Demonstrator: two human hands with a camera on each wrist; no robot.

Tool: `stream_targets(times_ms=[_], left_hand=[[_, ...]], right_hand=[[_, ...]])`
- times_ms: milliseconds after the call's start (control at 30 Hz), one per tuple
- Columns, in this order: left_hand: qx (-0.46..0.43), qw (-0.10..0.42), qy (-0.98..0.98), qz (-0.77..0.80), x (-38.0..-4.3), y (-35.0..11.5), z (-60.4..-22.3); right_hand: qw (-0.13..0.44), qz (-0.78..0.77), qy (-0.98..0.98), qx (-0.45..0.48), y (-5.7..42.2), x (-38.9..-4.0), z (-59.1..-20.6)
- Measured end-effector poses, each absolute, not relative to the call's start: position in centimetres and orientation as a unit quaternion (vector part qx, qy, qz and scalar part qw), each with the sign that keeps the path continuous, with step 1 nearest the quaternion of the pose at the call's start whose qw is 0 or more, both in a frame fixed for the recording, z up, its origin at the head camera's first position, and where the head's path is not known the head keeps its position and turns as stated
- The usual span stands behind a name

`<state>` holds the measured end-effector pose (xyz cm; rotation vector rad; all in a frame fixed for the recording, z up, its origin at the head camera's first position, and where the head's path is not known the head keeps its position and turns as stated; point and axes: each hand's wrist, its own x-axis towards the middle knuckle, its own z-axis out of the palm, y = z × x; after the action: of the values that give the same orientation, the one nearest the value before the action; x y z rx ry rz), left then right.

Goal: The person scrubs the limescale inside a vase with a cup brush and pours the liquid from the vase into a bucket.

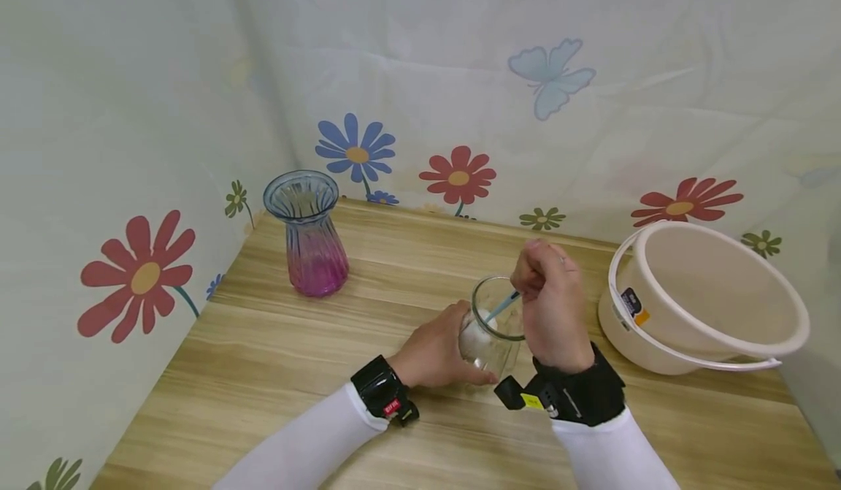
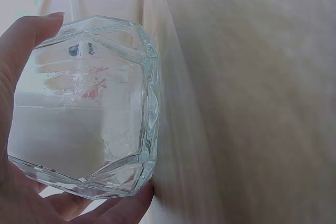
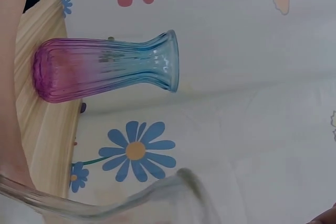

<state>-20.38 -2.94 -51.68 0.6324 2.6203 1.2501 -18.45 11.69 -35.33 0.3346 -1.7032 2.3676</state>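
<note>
My left hand (image 1: 430,351) grips a clear glass vase (image 1: 506,355) from its left side, thumb and fingers round its body. The vase has a flared rim, and its faceted base shows close to the tabletop in the left wrist view. My right hand (image 1: 555,311) is curled above the rim and holds a light blue handle (image 1: 504,305) that slants down into the vase. At the handle's lower end, a white, rounded head (image 1: 476,335) shows inside the glass, its exact kind blurred. In the right wrist view only a bit of my right hand appears, at the lower right corner.
A ribbed glass vase (image 1: 318,256), blue above and pink-purple below, stands at the back left of the wooden table (image 1: 276,373). A cream bucket (image 1: 657,337) with its handle lowered sits on the right. Flower-printed curtains (image 1: 407,74) border the table's back and left.
</note>
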Motion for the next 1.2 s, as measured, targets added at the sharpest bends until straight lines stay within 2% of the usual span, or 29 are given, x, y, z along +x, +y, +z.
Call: stream_targets(times_ms=[333, 667, 1200], left_hand=[[0.204, 0.087, 0.882, 0.415, -20.4, -3.1, -51.6], [0.208, 0.087, 0.883, 0.412, -20.3, -3.0, -51.5], [0.206, 0.087, 0.883, 0.412, -20.3, -2.9, -51.3]], right_hand=[[0.154, 0.811, -0.544, 0.152, 12.1, -17.1, -32.7], [0.156, 0.844, -0.467, 0.213, 12.7, -16.2, -30.9], [0.168, 0.828, -0.502, 0.188, 12.1, -17.1, -33.2]])
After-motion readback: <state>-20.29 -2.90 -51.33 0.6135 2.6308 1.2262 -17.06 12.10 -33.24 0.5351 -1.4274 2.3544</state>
